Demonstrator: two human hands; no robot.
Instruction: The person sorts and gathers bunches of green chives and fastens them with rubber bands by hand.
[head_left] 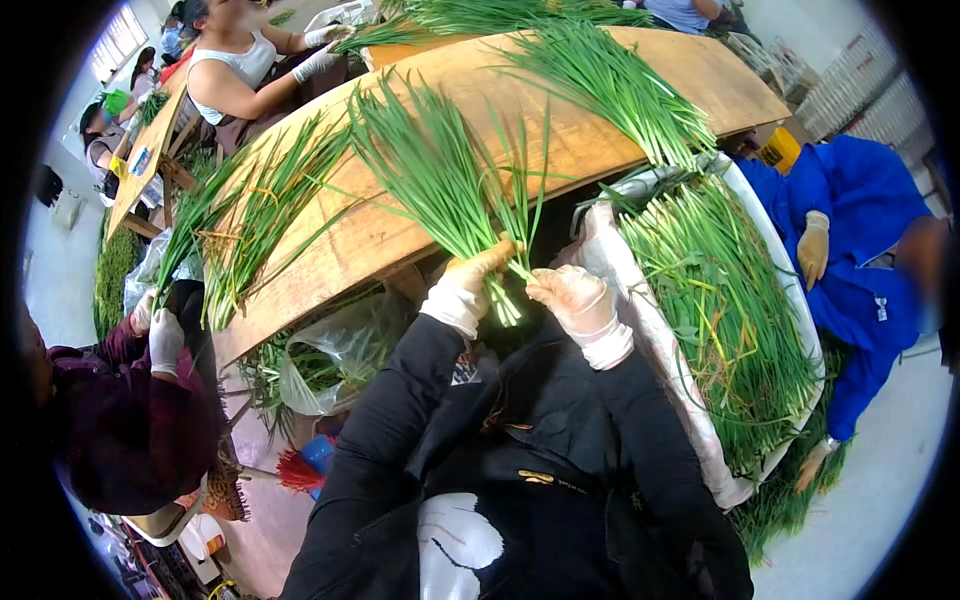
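Observation:
My left hand (464, 288), in a whitish glove, is closed around the pale stem ends of a bunch of chives (428, 175). The long green leaves fan out over the edge of the wooden table (310, 262). My right hand (582, 308), also gloved, pinches the lower ends of a few separate chive stalks (520, 215), just to the right of the bunch. These stalks point upward and look slightly blurred. The cut ends of the bunch stick out below my left hand.
A lined crate (778, 245) full of chives (705, 310) stands at my right. More chives (625, 95) lie on the table, with loose strands (275, 215) at left. Co-workers sit at left and across; one in blue (850, 210) is at right. A plastic bag (335, 355) hangs beneath.

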